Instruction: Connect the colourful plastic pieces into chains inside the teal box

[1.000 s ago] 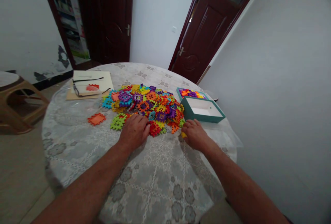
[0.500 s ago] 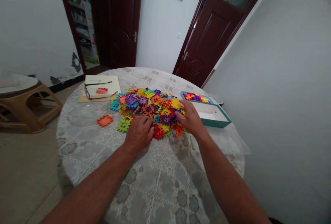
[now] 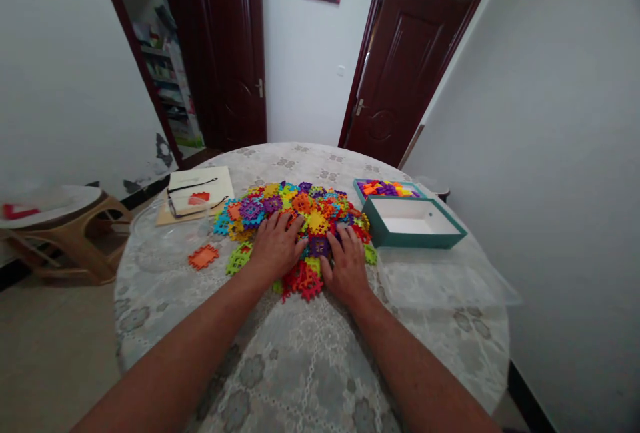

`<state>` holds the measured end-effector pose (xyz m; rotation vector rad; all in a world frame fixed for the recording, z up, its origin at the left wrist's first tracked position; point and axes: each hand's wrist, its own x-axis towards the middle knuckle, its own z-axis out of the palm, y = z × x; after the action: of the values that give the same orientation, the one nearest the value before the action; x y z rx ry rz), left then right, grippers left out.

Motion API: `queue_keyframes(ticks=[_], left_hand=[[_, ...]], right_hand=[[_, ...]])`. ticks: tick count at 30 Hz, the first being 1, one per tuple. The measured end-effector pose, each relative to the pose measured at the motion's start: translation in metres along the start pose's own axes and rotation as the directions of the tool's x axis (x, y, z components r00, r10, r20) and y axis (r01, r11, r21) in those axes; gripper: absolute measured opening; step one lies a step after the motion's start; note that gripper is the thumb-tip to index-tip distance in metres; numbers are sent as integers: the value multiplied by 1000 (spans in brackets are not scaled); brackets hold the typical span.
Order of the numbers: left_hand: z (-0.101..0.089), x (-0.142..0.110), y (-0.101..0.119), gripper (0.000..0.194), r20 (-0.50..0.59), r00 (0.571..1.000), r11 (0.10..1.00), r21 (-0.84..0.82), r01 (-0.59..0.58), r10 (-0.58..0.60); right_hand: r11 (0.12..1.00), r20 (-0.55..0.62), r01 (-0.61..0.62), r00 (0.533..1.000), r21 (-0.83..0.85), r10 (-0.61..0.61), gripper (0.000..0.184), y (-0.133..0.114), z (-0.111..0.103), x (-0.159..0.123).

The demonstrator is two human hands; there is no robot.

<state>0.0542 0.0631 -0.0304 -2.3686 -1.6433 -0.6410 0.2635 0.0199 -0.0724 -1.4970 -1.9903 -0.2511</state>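
Observation:
A heap of colourful interlocking plastic building pieces (image 3: 303, 203) lies in the middle of the round table. My left hand (image 3: 278, 245) rests on the near left of the heap, fingers spread over the pieces. On the near right side lies my right hand (image 3: 346, 265), its fingers also apart and touching pieces. Between the two hands show a yellow piece (image 3: 317, 222), a purple piece (image 3: 319, 246) and red pieces (image 3: 306, 281). A green piece (image 3: 239, 258) sits just left of my left hand. Farther left, an orange piece (image 3: 203, 257) lies alone on the cloth.
A teal box (image 3: 415, 241) with a white inside stands right of the heap, beside a tray (image 3: 358, 185) of small colourful parts. Clear plastic (image 3: 445, 279) lies in front of it. At the left are glasses (image 3: 173, 205) on a pad (image 3: 220, 179). A patterned cloth (image 3: 295, 366) covers the table.
My right hand has come down and left from the heap's right side to its near side. My left hand has shifted slightly. Red pieces now lie nearer to me, and the view has tilted.

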Motion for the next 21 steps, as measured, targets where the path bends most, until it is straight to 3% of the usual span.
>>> queue_keyframes(ticks=[5,11,21], left_hand=[[12,36,-3,55,132,990,999,16,35,-37],[28,80,-8,67,352,928,992,70,105,-123],[52,132,-6,72,387,911,987,123,104,-145]], right_hand=[[999,10,-15,1000,42,14,53,-8,-5,-1],[993,23,-12,1000,116,10,43,-7,-1,-1],[984,61,-51,997,170,41,42,-7,2,3]])
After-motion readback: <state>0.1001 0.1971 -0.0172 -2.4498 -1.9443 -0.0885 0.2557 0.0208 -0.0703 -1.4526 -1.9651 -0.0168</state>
